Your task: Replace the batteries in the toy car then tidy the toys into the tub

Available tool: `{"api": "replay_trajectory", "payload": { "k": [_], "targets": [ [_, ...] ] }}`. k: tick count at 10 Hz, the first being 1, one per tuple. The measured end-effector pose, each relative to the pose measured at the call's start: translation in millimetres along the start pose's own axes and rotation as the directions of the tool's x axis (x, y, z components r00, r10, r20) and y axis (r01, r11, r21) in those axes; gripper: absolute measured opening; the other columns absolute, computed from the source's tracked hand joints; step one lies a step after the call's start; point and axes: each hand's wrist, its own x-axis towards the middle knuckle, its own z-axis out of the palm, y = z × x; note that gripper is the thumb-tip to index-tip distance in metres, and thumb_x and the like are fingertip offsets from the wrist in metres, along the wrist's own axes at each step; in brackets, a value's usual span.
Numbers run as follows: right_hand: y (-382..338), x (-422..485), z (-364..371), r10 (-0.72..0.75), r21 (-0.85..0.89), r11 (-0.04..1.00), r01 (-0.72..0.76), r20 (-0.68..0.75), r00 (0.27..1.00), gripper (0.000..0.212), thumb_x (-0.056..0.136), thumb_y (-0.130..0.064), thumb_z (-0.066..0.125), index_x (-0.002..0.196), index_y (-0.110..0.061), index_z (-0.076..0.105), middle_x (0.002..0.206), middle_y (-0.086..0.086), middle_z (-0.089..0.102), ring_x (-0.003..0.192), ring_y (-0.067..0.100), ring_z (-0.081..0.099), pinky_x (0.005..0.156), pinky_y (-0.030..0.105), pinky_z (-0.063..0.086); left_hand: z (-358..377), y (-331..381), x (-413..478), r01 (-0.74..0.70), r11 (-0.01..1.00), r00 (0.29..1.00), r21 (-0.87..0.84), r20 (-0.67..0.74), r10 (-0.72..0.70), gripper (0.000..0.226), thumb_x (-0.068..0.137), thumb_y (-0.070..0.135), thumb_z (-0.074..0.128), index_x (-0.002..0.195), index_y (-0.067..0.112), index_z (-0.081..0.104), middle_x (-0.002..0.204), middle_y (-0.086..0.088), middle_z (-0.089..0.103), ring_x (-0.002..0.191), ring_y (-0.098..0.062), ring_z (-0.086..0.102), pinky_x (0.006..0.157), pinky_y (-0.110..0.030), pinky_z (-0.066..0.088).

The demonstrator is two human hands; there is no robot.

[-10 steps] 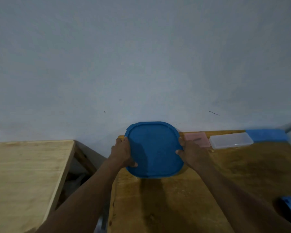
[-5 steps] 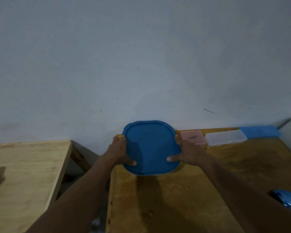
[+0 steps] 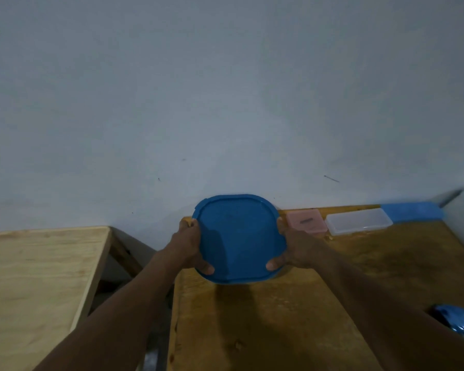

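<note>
Blue rounded-square tub lid (image 3: pixel 239 236)

Matt blue plastic on the lid (image 3: pixel 239 236); clear, slightly frosted plastic on the flat case (image 3: pixel 359 221). Varnished, worn wood on the table (image 3: pixel 265 317); paler raw-looking wood on the left tabletop (image 3: pixel 38 277).

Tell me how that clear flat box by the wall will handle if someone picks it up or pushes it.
The clear flat box looks like thin plastic and nothing shows through it, so probably light and fairly stiff. It lies low and flat on the table, so a push should slide it, not tip it. Its smooth lid may be a little slippery.
</note>
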Motion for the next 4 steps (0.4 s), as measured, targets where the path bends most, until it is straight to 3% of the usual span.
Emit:
{"api": "replay_trajectory", "payload": {
  "k": [1, 2, 3, 4],
  "targets": [
    [-1.5, -5.1, 0.1, 0.03, -0.058, 0.998, -0.032, -0.034, 0.999, 0.131, 0.036, -0.064, 0.086, 0.146, -0.039, 0.02, 0.144, -0.015, 0.04, 0.129, 0.017, 0.042, 0.108, 0.047, 0.039, 2.6, -6.5, -7.1, -0.018, 0.999, 0.999, -0.041, -0.048, 0.016, 0.123, 0.056, 0.039, 0.09, 0.15, 0.016, 0.014, 0.144, -0.007, 0.026, 0.13, -0.028, 0.036, 0.107, -0.041, 0.041],
    [-0.3, -11.7, 4.3, -0.002, -0.098, 0.995, -0.008, -0.092, 0.996, 0.115, 0.041, -0.066, 0.082, 0.141, -0.038, 0.032, 0.134, -0.013, 0.051, 0.12, 0.015, 0.051, 0.101, 0.044, 0.046, 9.9, -10.8, -21.0, -0.027, 0.999, 0.993, -0.019, -0.112, 0.024, 0.117, 0.062, 0.046, 0.084, 0.151, 0.022, 0.012, 0.142, -0.008, 0.03, 0.128, -0.028, 0.039, 0.104, -0.042, 0.044],
    [-3.9, -27.5, 14.9, -0.073, -0.187, 0.982, 0.039, -0.179, 0.981, 0.088, 0.061, -0.06, 0.075, 0.138, -0.036, 0.039, 0.132, -0.011, 0.052, 0.112, 0.014, 0.054, 0.094, 0.035, 0.049, 22.8, -11.8, -38.7, -0.057, 0.998, 0.973, 0.012, -0.224, 0.058, 0.104, 0.074, 0.05, 0.074, 0.152, 0.023, 0.01, 0.141, -0.008, 0.032, 0.124, -0.025, 0.041, 0.101, -0.039, 0.046],
    [-8.9, -36.1, 29.5, -0.143, -0.221, 0.973, 0.064, -0.365, 0.92, 0.059, 0.081, -0.051, 0.064, 0.133, -0.028, 0.046, 0.13, -0.004, 0.054, 0.108, 0.015, 0.056, 0.09, 0.033, 0.052, 33.4, -8.6, -59.5, -0.123, 0.991, 0.924, -0.052, -0.37, 0.095, 0.078, 0.086, 0.046, 0.064, 0.148, 0.024, 0.022, 0.14, -0.005, 0.037, 0.121, -0.02, 0.046, 0.1, -0.034, 0.048]
  ]
}}
